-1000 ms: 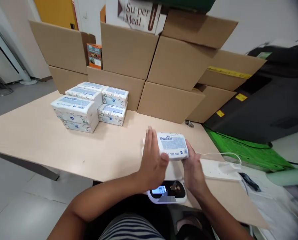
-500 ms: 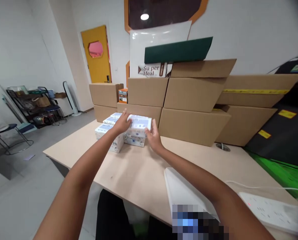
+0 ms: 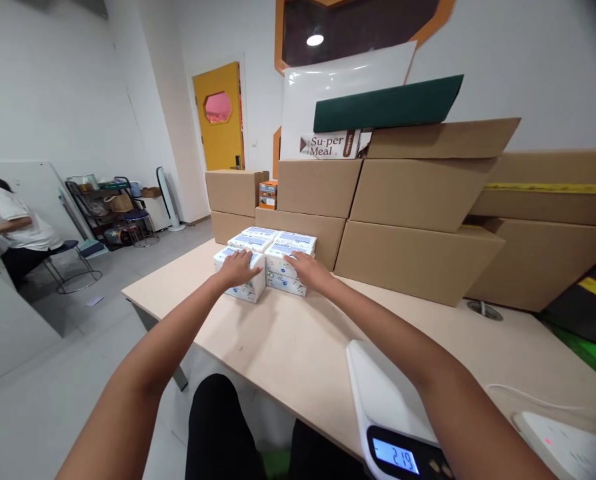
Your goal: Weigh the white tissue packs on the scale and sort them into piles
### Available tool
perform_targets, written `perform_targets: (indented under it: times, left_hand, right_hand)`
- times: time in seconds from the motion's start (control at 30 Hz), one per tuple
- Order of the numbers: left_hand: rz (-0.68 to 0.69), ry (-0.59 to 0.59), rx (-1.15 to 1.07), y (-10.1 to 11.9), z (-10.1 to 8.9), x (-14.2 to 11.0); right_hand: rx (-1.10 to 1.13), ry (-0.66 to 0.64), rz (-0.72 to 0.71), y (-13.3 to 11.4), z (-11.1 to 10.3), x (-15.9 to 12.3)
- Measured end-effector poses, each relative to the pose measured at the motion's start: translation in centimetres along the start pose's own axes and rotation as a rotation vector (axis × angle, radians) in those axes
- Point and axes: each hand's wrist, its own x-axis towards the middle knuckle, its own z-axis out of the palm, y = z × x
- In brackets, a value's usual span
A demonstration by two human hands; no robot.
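Observation:
Several white-and-blue packs that look like tissue packs (image 3: 291,244) stand in stacks close together on the wooden table. My left hand (image 3: 238,269) lies on the near-left pack (image 3: 251,288), fingers spread across its top and front edge. Against the near right edge of the right-hand stack rests my right hand (image 3: 309,269), its fingers stretched over the top pack and not wrapped round it. The lower right pack (image 3: 286,283) shows beneath that one. Parts of the near packs are hidden by my fingers.
Cardboard boxes (image 3: 418,260) line the table's back, with a small orange box (image 3: 268,195) among them. A white digital scale (image 3: 385,380) reading 219 sits under my right forearm, near a white power strip (image 3: 563,437). A person (image 3: 13,220) sits far left.
My hands have come off the sides of the upper right pack, which now sits squarely on its stack. The left hand moved onto the near-left pack. The view has turned left.

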Motion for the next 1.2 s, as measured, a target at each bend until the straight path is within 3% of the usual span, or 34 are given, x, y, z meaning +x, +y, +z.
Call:
perform_targets:
  times: [0.27, 0.4, 0.53, 0.63, 0.73, 0.8, 0.87, 0.93, 1.0, 1.1, 1.2]
  left_hand:
    - [-0.020, 0.048, 0.036, 0.3, 0.7, -0.3]
    - [-0.025, 0.082, 0.035, 0.5, 1.1, -0.7]
    - [-0.016, 0.128, 0.045, 0.6, 1.3, -1.0]
    - [0.008, 0.198, 0.066, 1.3, 1.3, -2.0]
    - [0.162, 0.279, 0.011, 3.8, 2.6, -4.0]
    - [0.321, 0.303, -0.185, 6.8, 4.8, -5.7]
    - [0.369, 0.234, -0.505, 10.5, 7.8, -7.6]
    - [0.254, 0.028, -0.822, 14.1, 10.9, -9.4]
    - [0.125, -0.198, -1.002, 17.1, 13.5, -10.8]
    - [0.117, -0.376, -1.025, 20.0, 16.0, -11.1]
    - [0.240, -0.370, -0.941, 21.5, 17.0, -9.2]
  right_hand:
    - [-0.027, -0.006, -0.043, -0.2, -0.4, -0.7]
    - [-0.033, 0.035, -0.049, 0.6, -2.2, -3.6]
    - [0.060, 0.188, -0.079, 3.4, -3.7, -11.4]
    - [0.232, 0.324, 0.022, 6.3, -3.2, -19.1]
    - [0.413, 0.365, 0.195, 8.5, -1.4, -25.0]
    - [0.512, 0.392, 0.277, 9.1, -0.3, -27.3]
    - [0.571, 0.406, 0.331, 8.9, 0.2, -28.3]
    - [0.577, 0.352, 0.359, 8.1, 0.3, -28.5]
    - [0.527, 0.179, 0.370, 6.8, 0.2, -28.2]
    - [0.368, -0.118, 0.346, 4.7, 0.0, -27.3]
    - [0.264, -0.211, 0.370, 3.5, 0.0, -26.5]
